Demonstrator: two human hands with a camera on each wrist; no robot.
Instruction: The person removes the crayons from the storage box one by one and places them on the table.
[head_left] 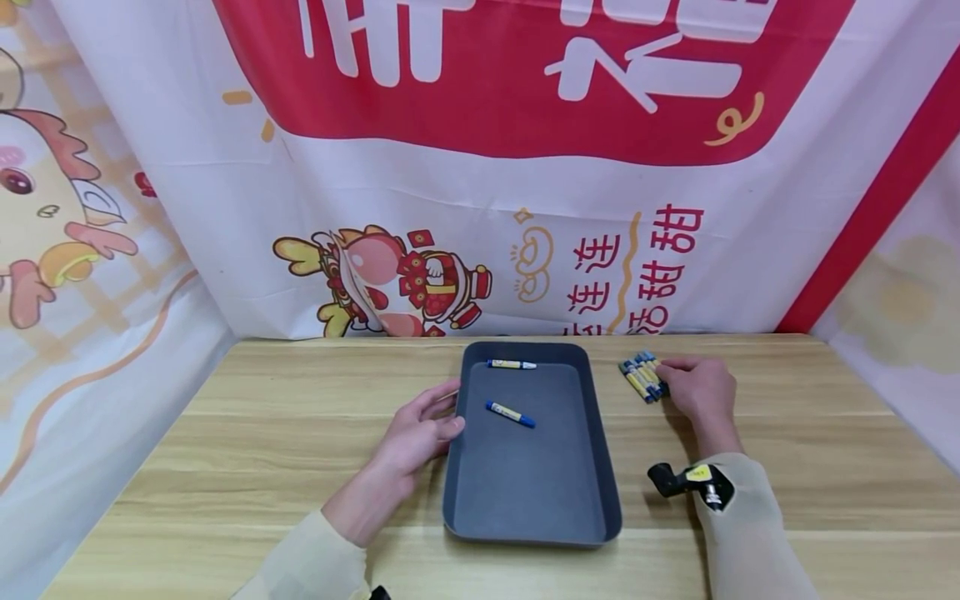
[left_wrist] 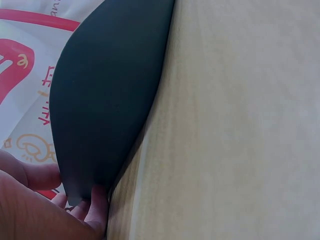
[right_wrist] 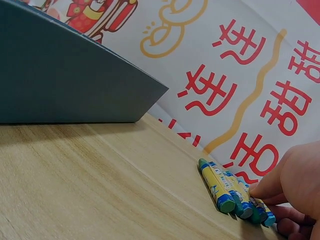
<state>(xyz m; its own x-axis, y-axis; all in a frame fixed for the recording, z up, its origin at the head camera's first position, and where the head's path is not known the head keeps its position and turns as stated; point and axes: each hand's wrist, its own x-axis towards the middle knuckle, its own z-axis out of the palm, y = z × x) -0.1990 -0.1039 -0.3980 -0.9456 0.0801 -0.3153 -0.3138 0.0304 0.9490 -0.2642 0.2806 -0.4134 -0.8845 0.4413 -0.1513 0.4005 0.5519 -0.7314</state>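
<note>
A grey rectangular tray [head_left: 532, 492] lies lengthwise before me on the wooden table. My left hand [head_left: 420, 429] holds its left side, with the thumb at the rim and the fingers against the outer wall [left_wrist: 110, 85]. Inside are a white-tipped crayon [head_left: 512, 364] near the far end and a blue crayon [head_left: 510, 414] closer to the middle. Right of the tray, several crayons [head_left: 637, 377] in yellow, blue and green wrappers lie side by side. My right hand [head_left: 699, 390] grips at their right end, its fingertips on the crayons [right_wrist: 218, 187] and its other fingers curled.
A printed cloth [head_left: 495, 192] with red lettering and cartoon figures hangs along the table's back edge, with more cloth at both sides. A black camera mount [head_left: 686, 481] sits on the right wrist. Bare wooden tabletop [head_left: 285, 450] stretches left of the tray.
</note>
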